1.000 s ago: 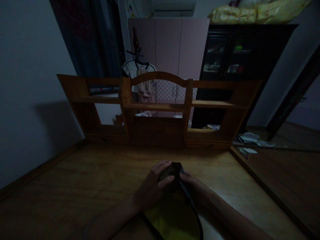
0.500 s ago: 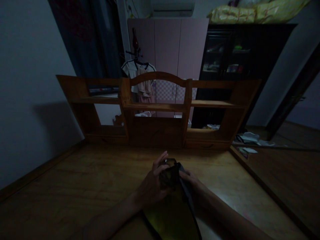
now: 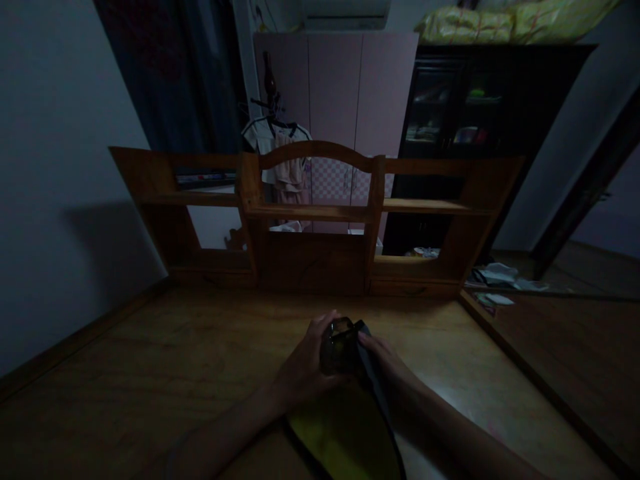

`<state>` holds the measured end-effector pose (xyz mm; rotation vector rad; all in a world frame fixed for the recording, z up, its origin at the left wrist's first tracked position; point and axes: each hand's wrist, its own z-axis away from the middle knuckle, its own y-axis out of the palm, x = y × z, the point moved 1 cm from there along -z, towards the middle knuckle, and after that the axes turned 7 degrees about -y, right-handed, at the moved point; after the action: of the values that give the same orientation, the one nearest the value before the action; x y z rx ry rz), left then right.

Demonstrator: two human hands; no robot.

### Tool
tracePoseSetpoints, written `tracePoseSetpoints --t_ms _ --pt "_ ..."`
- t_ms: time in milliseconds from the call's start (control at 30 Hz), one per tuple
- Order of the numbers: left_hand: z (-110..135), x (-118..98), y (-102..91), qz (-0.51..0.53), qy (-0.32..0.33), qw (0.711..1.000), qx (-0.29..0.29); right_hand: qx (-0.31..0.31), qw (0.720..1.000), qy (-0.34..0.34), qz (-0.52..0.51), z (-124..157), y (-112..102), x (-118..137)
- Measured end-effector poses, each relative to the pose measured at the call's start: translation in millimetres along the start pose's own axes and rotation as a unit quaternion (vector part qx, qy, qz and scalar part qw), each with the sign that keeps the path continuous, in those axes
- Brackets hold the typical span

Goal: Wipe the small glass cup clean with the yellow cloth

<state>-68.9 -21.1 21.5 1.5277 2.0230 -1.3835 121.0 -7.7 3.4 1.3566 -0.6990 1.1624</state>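
My left hand is wrapped round a dark, glossy, see-through object whose exact kind is too dim to tell. Pinched in my right hand is the dark grey edge of a yellow-green cloth piece with black trim, which looks like a bag or pouch. The cloth hangs below both hands toward me. Its upper edge meets the dark object, and I cannot tell whether that object is inside it or against it. Both hands are close together above the wooden surface.
The light wooden tabletop spreads around my hands. At its back stands a wooden shelf unit. A raised wooden edge runs along the right, and a wall is on the left. Pink cabinets stand farther back.
My left fingers, raised over the dark object before, have come down and closed along its left side. My right hand keeps its grip on the cloth's edge, almost unmoved.
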Motion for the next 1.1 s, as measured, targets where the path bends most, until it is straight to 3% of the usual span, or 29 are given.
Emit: tracePoseSetpoints --t_ms 400,633,867,1100 --pt "-2 3 0.8 -0.018 0.035 0.997 0.064 -0.043 0.995 -0.027 0.080 -9 -6 4" --pt "1 5 2.7 -0.062 0.034 0.998 0.001 -0.031 0.995 -0.034 0.092 -12 -12 5" --pt "-1 10 1.0 -0.050 0.050 0.997 -0.033 0.092 0.991 -0.059 0.083 -9 -11 6" --pt "2 9 5.5 -0.042 0.030 0.998 -0.031 0.079 0.994 -0.030 0.073 2 -5 19"
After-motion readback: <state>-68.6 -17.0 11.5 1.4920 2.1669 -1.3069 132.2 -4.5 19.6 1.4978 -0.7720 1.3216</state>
